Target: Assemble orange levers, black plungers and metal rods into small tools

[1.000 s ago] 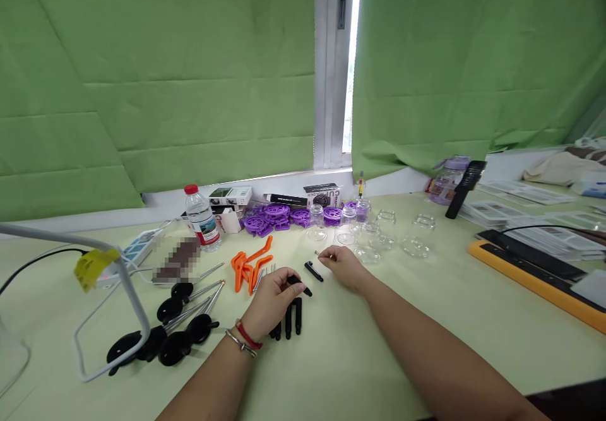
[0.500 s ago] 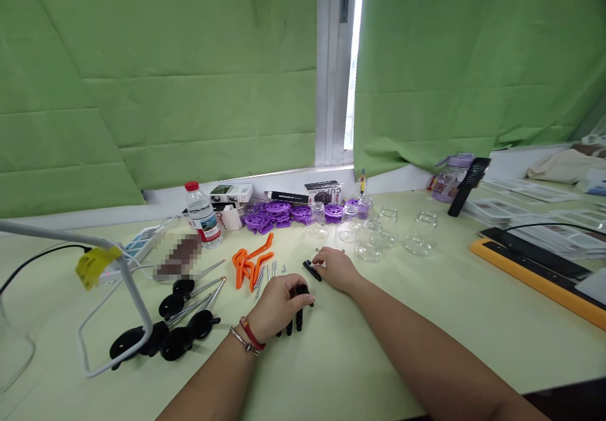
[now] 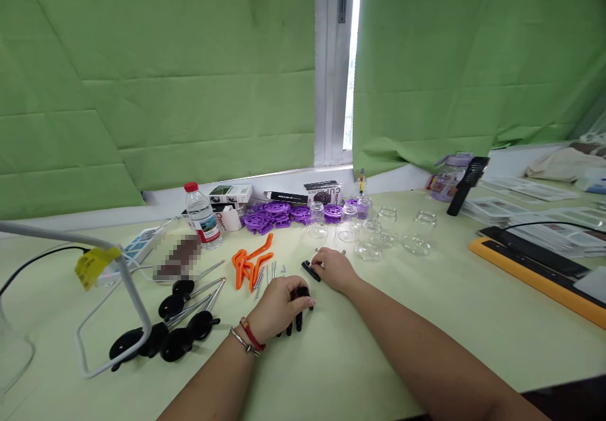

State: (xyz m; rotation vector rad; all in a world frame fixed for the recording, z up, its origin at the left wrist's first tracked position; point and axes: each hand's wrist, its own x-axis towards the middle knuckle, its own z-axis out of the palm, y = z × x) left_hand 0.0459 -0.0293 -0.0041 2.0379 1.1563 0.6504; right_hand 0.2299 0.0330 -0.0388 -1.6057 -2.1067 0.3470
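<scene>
One black tubular piece (image 3: 303, 292) in left hand (image 3: 283, 302); slim metal rods (image 3: 259, 282) nearby.

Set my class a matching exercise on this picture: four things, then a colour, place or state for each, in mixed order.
1. left hand
2. right hand
3. plastic bottle
4. wheel-like pieces

A. purple
B. wears a red bracelet, holds a black part
C. has a red cap
D. bare-wristed, at a slim black piece

Pairs: 1-B, 2-D, 3-C, 4-A
</scene>
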